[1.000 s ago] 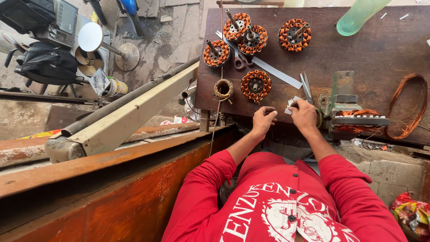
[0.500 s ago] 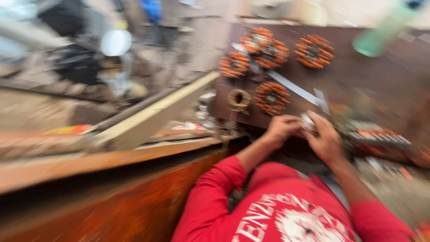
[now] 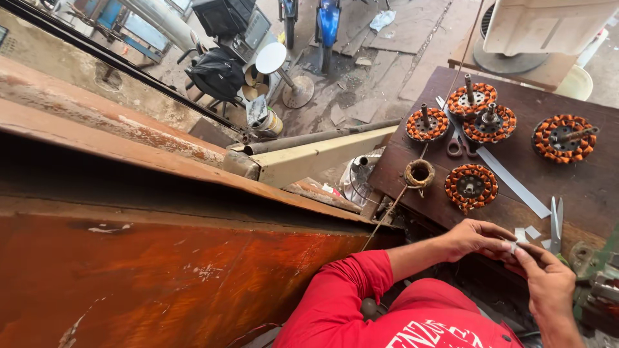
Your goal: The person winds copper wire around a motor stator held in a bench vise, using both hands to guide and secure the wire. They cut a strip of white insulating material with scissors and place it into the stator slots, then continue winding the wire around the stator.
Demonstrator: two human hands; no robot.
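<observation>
A small white paper strip (image 3: 514, 245) sits pinched between both hands at the near edge of the dark wooden table (image 3: 593, 193), just above the person's lap. The left hand (image 3: 476, 238) reaches in from a red sleeve, forearm angled toward the table, fingers curled and thumb closed onto the strip's left end. The right hand (image 3: 548, 280) comes up from the lower right, wrist bent, index finger and thumb pressed onto the strip's other end; what exactly lies under the fingertips is hard to tell. Just beyond the hands, small white paper offcuts (image 3: 532, 232) lie beside scissors (image 3: 555, 222) and a long grey strip (image 3: 512, 182). Farther back stand five copper-wound stators (image 3: 471, 187), with a spool of twine (image 3: 420, 173) near the table's left edge.
</observation>
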